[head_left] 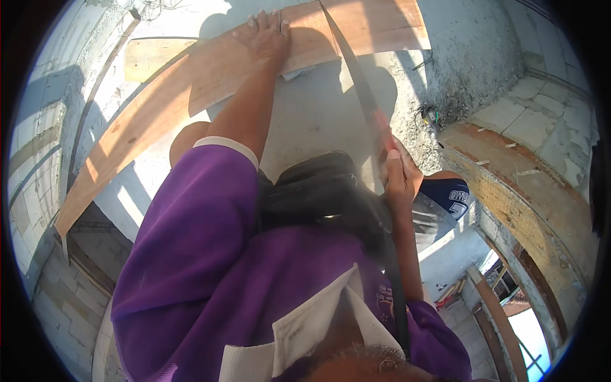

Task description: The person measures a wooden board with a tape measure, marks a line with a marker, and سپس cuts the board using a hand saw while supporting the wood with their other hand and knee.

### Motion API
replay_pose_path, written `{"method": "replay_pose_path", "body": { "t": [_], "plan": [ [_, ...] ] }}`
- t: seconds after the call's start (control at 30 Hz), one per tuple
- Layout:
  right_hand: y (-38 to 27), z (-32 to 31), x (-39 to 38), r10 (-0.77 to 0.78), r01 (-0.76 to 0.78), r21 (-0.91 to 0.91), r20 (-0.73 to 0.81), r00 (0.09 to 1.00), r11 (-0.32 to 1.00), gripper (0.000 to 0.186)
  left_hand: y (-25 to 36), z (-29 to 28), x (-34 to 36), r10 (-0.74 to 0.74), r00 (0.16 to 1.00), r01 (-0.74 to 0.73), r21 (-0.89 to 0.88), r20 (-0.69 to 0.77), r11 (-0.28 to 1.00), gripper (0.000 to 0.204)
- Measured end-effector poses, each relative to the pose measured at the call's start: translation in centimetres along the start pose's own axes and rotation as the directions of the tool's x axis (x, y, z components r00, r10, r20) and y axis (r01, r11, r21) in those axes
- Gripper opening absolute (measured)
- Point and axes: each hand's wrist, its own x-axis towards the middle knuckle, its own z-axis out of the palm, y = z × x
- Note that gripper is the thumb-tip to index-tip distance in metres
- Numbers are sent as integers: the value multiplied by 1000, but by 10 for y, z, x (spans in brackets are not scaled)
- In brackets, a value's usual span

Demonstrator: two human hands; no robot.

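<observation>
Person sawing a plywood board, seen from above.
Left hand (266, 35) presses flat, open, on the plywood board (191, 83); right hand (400, 175) has its grip closed around a handsaw (363, 89) whose blade meets the board's far edge.

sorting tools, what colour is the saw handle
Red, on the saw handle above the right hand; head view.

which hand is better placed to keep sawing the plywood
Right. The right hand already grips the saw, whose blade meets the plywood board; the left hand lies flat on it.
</observation>
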Motion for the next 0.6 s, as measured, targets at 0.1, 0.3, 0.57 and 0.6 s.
{"method": "replay_pose_path", "body": {
  "t": [0.1, 0.3, 0.57, 0.6],
  "plan": [
    [-14, 10, 26, 216, -218, -50, -38, 976, 975, 38, 0, 2, -1, 20, 999, -18, 54, -34, 998, 58],
    [23, 69, 130, -21, 33, -228, 55, 998, 973, 40, 6, -8, -5, 14, 999, -14, 0, 33, 1000, 58],
    [-44, 20, 45, 9, 2, -167, 66, 998, 986, 36, 6, -9, -8, 13, 1000, -12, 16, -21, 1000, 57],
    [-47, 31, 64, 136, -124, -201, 48, 990, 972, 35, 6, -12, -5, 11, 1000, -11, 10, -1, 1000, 57]
  ]
}}
